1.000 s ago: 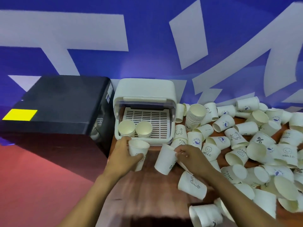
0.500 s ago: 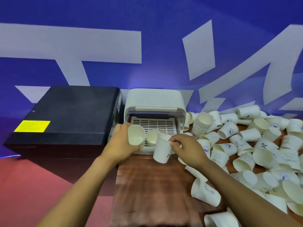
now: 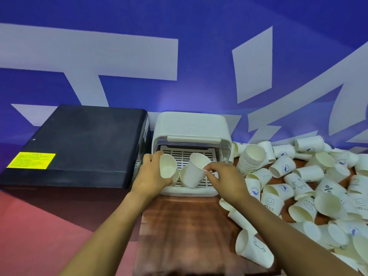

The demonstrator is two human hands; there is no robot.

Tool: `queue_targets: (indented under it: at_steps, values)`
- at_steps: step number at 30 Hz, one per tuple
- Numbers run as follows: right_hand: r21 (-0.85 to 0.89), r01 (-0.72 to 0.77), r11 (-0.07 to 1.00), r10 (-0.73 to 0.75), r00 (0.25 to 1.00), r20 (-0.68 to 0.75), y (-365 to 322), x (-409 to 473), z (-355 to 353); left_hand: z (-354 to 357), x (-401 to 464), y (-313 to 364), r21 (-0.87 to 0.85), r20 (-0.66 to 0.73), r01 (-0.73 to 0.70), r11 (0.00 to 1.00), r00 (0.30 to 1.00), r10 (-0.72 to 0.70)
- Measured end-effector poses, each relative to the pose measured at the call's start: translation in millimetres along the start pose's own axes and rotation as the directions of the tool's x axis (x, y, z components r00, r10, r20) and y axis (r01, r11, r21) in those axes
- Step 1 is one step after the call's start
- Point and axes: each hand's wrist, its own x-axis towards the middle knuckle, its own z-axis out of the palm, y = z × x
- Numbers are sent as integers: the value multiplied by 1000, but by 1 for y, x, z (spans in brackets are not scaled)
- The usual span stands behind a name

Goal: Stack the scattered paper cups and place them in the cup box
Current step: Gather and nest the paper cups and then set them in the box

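Paper cups [image 3: 298,188] lie scattered in a heap over the right part of the wooden table [image 3: 185,232], most on their sides, several printed with a smiley and "HELLO" or a blue round logo. 1 nested stack of cups [image 3: 251,158] leans tilted at the heap's left edge, just beside the right wall of the cup box [image 3: 191,124]. Cup box: white plastic, clear front flap raised, slatted tray [image 3: 185,154] visible inside; it stands at the table's far end, against the blue-and-white wall [image 3: 179,56], just right of a black case [image 3: 79,144] bearing a yellow label [image 3: 31,160]. Left hand [image 3: 151,176] grips 1 cup [image 3: 167,166], fingers curled round its wall, mouth tilted toward the camera, at the left front of the box opening. Right hand [image 3: 225,180] pinches the rim of a 2nd cup [image 3: 194,170] between thumb and fingertips; this cup is tilted, mouth up and away, over the tray's front. Between the 2 held cups another cup's rim shows low on the tray, mostly hidden. 1 cup with a drawn figure [image 3: 253,247] lies on its side near the right forearm.
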Motion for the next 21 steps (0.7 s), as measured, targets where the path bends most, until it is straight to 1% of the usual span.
queue_targets:
  at_steps: [3,7,9,14,17,21]
  values:
    - [-23,4,1000,-4,1000,-25,1,6,5,8,8,-3,14,-8,-1,1000,1000,2]
    - [-44,27,999,-29,999,-45,1,15,13,19,18,-5,106,5,47,993,999,-48]
    - [-53,41,998,-42,999,-31,3,19,18,24,20,-8,138,12,61,989,998,-64]
    - [-59,71,996,-71,997,-9,11,21,33,33,27,-13,156,32,94,983,994,-100]
    - [-49,68,996,-66,997,33,15,19,39,38,31,-16,176,58,126,976,989,-138]
    - [-5,101,995,-99,988,122,21,16,48,45,33,-20,235,69,122,964,988,-141]
